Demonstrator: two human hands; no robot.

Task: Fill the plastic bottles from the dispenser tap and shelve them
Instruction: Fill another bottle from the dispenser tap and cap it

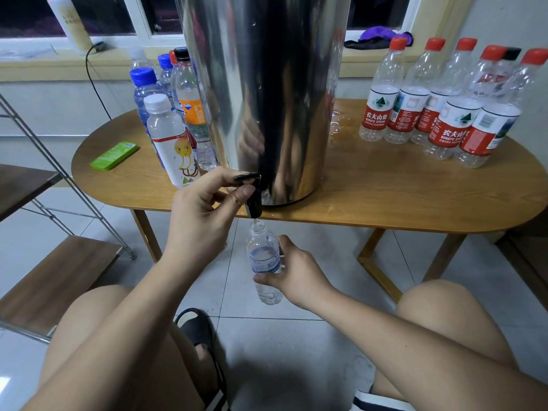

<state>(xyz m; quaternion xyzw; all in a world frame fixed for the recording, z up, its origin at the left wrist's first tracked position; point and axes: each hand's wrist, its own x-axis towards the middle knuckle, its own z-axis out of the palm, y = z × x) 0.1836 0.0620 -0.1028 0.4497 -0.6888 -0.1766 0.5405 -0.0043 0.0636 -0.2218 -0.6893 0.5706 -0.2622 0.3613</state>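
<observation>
Left hand [204, 203] pinches the tap [253, 197] lever. Right hand [296, 274] grips an uncapped bottle [264, 262] just under the spout, seemingly barely filled. The red-capped bottles [444, 114] on the counter [385, 197] look empty, so most filling, and the move to the shelf [59, 280], seems left.

Oval wooden table [385, 200]; steel dispenser [267, 99] at centre, base near front edge; from dispenser: red-capped bottles [444, 114] upright, clustered at 2 o'clock; mixed capped bottles [169, 120] bunched at 10 o'clock; green flat case [114, 155] at 9 o'clock, apart; water puddle [338, 126] between dispenser and red-capped bottles.
</observation>
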